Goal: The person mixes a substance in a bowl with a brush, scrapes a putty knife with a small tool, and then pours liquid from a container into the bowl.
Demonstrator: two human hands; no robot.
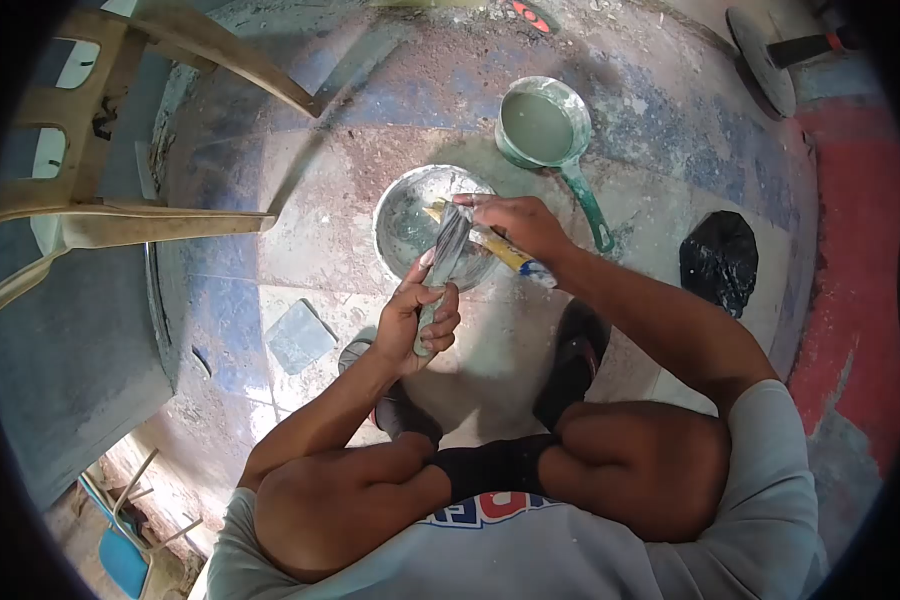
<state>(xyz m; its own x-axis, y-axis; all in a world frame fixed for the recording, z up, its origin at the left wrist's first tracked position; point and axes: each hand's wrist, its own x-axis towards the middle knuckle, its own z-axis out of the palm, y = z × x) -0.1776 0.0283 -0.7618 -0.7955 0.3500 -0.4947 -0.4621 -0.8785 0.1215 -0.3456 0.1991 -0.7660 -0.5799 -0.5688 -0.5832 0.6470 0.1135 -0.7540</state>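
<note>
Both hands are closed on tools above a round, smeared bowl (384, 222) on the tiled floor (305, 175). In our left hand (417, 320) we clasp a grey-coated tool (451, 240) by its pale handle; in our right hand (520, 225), near its upper end, we grip a slender yellow tool (510, 256), its exact type unclear. Beyond the bowl, to the right, we see a green dipper (583, 195) containing greyish liquid; farther right, a black plastic bag (718, 262); at left, a grey square piece (300, 337).
</note>
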